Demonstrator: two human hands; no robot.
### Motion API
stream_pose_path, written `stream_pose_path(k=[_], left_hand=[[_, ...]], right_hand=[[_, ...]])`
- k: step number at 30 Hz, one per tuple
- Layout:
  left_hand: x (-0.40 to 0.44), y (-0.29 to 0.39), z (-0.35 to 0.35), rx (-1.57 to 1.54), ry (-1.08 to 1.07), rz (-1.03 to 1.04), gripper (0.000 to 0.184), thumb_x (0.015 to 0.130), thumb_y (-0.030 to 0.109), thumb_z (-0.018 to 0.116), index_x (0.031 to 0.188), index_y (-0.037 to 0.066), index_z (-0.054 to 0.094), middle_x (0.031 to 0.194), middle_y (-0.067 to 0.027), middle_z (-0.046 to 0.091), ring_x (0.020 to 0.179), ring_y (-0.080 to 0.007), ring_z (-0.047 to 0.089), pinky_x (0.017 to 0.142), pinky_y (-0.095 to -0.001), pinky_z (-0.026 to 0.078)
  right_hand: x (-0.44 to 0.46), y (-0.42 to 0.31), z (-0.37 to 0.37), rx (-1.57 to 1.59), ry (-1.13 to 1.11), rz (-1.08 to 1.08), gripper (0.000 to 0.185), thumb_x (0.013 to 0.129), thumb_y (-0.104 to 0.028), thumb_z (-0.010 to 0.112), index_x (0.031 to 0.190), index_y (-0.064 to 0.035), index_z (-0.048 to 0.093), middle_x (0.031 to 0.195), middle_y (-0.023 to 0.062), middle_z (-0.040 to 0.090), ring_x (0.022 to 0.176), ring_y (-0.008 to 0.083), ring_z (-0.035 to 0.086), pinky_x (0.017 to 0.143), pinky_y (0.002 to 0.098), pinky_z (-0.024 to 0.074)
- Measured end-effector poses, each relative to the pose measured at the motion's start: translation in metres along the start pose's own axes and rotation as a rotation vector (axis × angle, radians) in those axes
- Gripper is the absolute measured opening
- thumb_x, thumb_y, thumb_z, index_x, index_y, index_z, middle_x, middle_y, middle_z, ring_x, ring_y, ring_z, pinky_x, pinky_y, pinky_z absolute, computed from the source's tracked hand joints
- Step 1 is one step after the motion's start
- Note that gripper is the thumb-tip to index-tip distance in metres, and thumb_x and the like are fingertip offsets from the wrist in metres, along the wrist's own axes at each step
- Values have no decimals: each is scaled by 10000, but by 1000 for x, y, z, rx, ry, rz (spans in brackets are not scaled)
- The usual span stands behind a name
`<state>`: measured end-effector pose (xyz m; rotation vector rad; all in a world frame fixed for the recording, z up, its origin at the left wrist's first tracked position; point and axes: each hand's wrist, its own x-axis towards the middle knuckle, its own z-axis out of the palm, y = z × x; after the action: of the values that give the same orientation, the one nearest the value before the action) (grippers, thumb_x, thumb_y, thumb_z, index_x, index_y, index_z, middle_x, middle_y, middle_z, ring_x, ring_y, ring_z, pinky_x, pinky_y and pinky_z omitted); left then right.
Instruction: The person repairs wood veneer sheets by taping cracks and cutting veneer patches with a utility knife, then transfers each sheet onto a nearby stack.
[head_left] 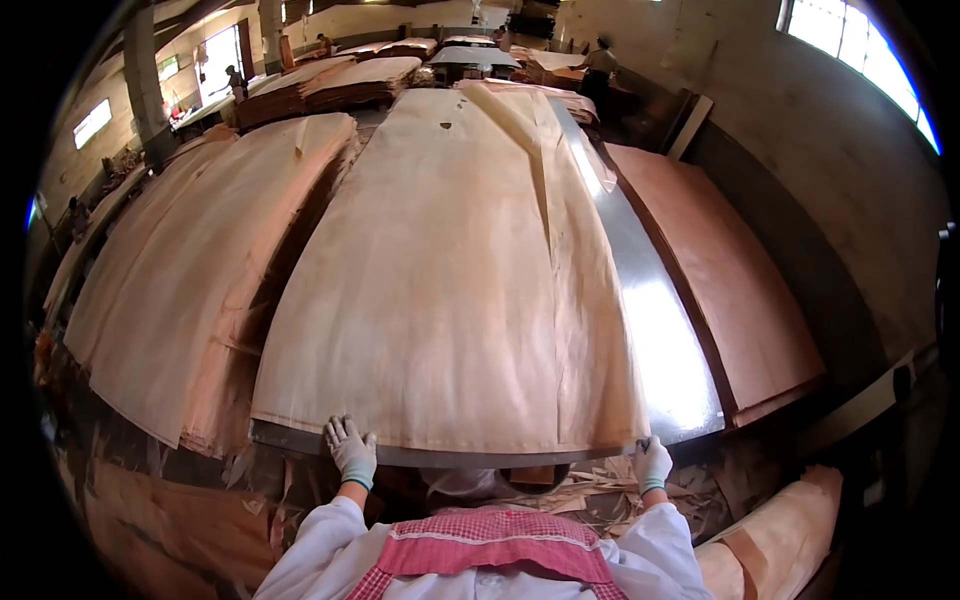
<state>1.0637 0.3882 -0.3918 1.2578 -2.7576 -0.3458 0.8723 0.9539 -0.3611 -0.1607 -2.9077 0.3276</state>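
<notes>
A large, pale wood veneer sheet (pixel 440 290) covers most of the metal-topped table (pixel 668 350) before me. Near its front edge, my left hand (pixel 352 452), in a white glove, rests with fingers spread on the veneer. My right hand (pixel 652 464), also gloved, is at the sheet's front right corner with its fingers curled closed. A small dark bit shows at those fingertips, too small to name. Along the sheet's right side a narrower veneer strip (pixel 590 330) lies lengthwise, with a folded, raised edge toward the far end. A small dark hole marks the sheet's far part.
Stacks of veneer stand on the left (pixel 190 270) and a reddish stack (pixel 715 270) on the right. Veneer scraps (pixel 590 495) litter the floor by my right arm, near a rolled sheet (pixel 780 540). Farther back, a person (pixel 600 68) stands among more stacks.
</notes>
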Motion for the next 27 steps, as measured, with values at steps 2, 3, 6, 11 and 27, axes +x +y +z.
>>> stream_pose_path(k=[2,3,6,11,27], left_hand=[[0,-1,3,13,4,2,740,843,402,618,1422,52,319,1510,-206,238,1418,-353,162,1162,-447,136],[0,-1,3,23,-6,0,747,845,405,617,1427,51,310,1511,-206,233,1417,-352,167,1161,-448,137],[1,-1,2,28,-13,1,748,848,403,616,1429,48,306,1513,-207,230,1416,-351,170,1161,-449,137],[1,-1,1,32,-15,1,736,852,395,609,1427,42,312,1508,-205,245,1414,-352,174,1160,-451,140],[-9,164,-45,-1255,-1120,31,566,961,437,483,1350,32,410,1323,-142,506,1194,-264,506,1030,-395,389]], right_hand=[[5,7,1,-21,-22,23,210,847,-292,616,869,-86,579,761,195,645,734,404,628,636,500,482],[5,13,-2,-49,-45,51,218,845,-301,618,889,-94,569,779,193,645,749,400,631,648,499,488],[4,44,-15,-115,-96,155,248,833,-319,633,940,-113,546,852,189,648,796,394,637,685,500,503],[-31,152,-39,-245,-96,402,252,773,-209,695,975,-124,572,908,179,656,877,380,631,749,492,505],[-93,-232,45,857,-374,-495,320,837,-156,575,1133,-35,581,893,195,650,819,352,626,738,430,500]])
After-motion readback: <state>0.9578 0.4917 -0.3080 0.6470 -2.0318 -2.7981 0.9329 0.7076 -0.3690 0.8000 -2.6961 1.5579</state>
